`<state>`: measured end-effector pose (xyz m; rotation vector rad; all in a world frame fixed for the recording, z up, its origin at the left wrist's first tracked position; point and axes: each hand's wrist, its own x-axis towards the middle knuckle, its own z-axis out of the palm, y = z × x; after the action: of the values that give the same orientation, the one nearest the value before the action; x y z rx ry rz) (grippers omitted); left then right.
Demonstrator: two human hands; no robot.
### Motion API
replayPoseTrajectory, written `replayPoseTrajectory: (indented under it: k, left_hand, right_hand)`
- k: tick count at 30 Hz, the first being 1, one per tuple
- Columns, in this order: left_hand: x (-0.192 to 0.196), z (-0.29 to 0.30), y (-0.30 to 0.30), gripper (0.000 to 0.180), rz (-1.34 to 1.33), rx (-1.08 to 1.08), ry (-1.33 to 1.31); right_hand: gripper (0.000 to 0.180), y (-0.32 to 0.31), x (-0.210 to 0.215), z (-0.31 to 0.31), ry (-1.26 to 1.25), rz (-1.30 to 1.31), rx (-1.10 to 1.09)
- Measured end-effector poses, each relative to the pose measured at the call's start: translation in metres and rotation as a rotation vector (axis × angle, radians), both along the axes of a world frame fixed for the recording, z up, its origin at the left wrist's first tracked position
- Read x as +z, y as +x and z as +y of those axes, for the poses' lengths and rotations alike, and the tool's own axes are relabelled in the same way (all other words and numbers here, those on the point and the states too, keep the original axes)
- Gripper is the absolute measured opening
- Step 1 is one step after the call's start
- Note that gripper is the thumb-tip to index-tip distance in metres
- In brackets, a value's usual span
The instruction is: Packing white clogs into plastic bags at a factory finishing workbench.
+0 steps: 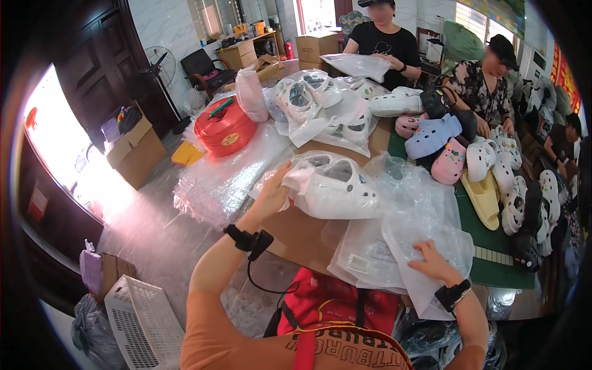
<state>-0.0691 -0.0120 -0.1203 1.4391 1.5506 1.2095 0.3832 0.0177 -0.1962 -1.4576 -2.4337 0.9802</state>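
My left hand [274,196] grips the near-left end of a clear plastic bag with a pair of white clogs [338,192] in it, above the cardboard on the table. The bag partly hides its fingers. Flat clear plastic bags [376,246] lie in a loose stack at the table's near edge, some with pale labels. On them rests my right hand [433,261], its fingers spread and touching the top bag. Behind the left hand, more bagged white clogs [327,108] are piled up.
A red roll of plastic twine [226,128] with a green-handled tool sits at the left on plastic wrap [231,176]. Loose clogs [435,135] and a yellow slide [481,200] crowd the right side. Two people work across the table. A white crate [145,320] stands on the floor.
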Motion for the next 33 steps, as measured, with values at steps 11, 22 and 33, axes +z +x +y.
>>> replayPoseTrajectory:
  k: [11,22,33]
  left_hand:
    - [0.149,0.029,-0.028,0.029,0.033,0.188,0.047]
    - [0.266,0.039,-0.091,0.038,0.110,0.415,0.298]
    - [0.313,0.191,-0.116,0.041,0.447,0.605,0.434]
  right_hand:
    - [0.106,0.041,0.014,-0.006,-0.064,-0.461,0.100]
    - [0.118,0.044,0.002,0.001,-0.158,-0.470,0.153]
    - [0.114,0.043,0.004,0.005,-0.200,-0.364,0.124]
